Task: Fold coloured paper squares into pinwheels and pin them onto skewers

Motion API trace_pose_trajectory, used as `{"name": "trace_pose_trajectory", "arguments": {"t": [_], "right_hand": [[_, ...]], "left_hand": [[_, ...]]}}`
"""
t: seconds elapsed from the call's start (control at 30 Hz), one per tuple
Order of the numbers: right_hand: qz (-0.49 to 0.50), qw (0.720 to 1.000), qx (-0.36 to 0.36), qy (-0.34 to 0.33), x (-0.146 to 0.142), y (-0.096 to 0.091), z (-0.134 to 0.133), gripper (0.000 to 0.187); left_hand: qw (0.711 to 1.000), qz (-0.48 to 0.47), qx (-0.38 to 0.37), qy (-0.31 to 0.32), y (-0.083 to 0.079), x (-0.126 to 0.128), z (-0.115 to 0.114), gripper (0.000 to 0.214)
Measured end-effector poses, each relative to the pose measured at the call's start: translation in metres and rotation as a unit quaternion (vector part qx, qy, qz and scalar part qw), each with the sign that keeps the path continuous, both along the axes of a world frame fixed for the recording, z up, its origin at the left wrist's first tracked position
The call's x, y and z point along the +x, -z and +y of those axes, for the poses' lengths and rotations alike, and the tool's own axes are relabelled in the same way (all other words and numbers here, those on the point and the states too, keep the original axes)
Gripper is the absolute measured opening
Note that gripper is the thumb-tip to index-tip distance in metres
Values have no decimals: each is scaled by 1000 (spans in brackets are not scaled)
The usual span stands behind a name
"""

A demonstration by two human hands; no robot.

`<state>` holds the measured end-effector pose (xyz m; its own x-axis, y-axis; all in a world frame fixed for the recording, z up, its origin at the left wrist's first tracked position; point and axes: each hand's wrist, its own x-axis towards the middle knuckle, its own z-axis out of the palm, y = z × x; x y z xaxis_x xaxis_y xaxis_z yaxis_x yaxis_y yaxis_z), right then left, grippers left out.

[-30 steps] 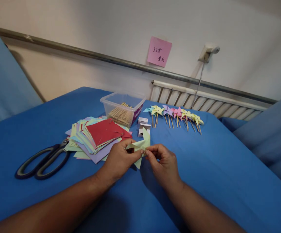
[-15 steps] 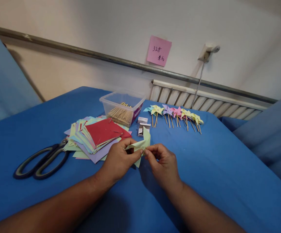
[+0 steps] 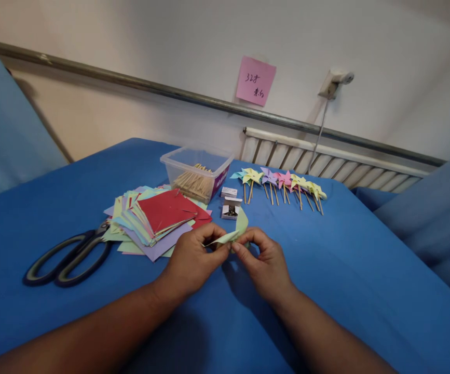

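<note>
Between my two hands is a pale green paper pinwheel (image 3: 241, 223), its blades bent and seen nearly edge-on. My left hand (image 3: 195, 257) pinches it from the left with thumb and forefinger. From the other side my right hand (image 3: 266, 262) closes its fingertips on the paper near the middle. Whatever sits at the pinch point is too small to make out. Just beyond the hands stands a small open box (image 3: 231, 208) with dark little pieces inside. A stack of coloured paper (image 3: 168, 210), red on top, lies left of them.
Black-handled scissors (image 3: 69, 258) lie at the left. Behind the paper stands a clear plastic tub (image 3: 225, 163) holding wooden sticks (image 3: 193, 182). Several finished pinwheels (image 3: 283, 179) on sticks lie in a row at the back right. A second small box (image 3: 228, 192) sits behind the open one.
The green paper has tilted from upright to flatter between my hands, uncovering the open box's contents. My right hand's fingers have moved slightly over the paper.
</note>
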<state>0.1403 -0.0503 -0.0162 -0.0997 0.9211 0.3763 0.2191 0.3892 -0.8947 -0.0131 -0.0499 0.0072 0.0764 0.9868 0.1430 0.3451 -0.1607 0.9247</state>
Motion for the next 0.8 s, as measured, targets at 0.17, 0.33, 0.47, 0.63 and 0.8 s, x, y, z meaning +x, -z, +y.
{"name": "trace_pose_trajectory", "arguments": {"t": [0.17, 0.33, 0.47, 0.63, 0.8], "right_hand": [[65, 996, -66, -6, -3, 6, 1, 8], [201, 973, -107, -27, -9, 5, 0, 40], [210, 968, -129, -45, -8, 4, 2, 41], [157, 978, -135, -38, -4, 5, 2, 15], [141, 980, -134, -45, -2, 8, 2, 11]], "left_hand": [[1000, -3, -9, 9, 1, -1, 1, 4], [1000, -17, -12, 11, 0, 0, 0, 4], [1000, -12, -22, 9, -1, 0, 0, 4], [999, -13, -37, 12, -2, 0, 0, 7], [999, -13, -46, 12, -4, 0, -1, 5]]}}
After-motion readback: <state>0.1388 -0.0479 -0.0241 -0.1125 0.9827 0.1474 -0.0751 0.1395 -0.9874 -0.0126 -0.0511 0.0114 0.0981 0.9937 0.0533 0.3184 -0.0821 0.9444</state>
